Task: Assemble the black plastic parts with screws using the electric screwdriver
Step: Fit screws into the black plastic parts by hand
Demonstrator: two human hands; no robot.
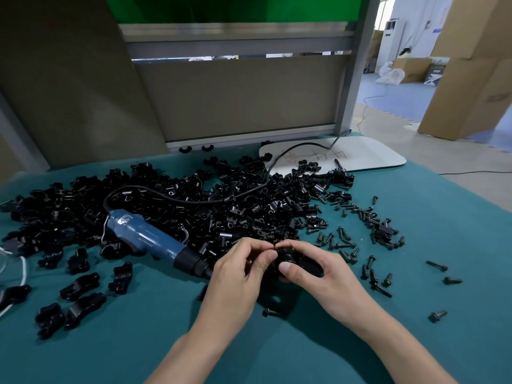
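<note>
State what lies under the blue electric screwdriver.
The electric screwdriver's rear rests on the heap of black plastic parts; its black nose lies over the green cloth. Whatever sits directly beneath its body is covered, and the left hand hides its tip.

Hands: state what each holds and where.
Right hand grips the black plastic part around its middle, thumb on top. Left hand pinches the end facing it.

I work at a factory assembly bench: a teal mat (166,342) heaped mid-frame with black plastic parts (194,206), an aluminium-framed partition (238,95) behind, cardboard boxes (476,65) stacked upper right.
</note>
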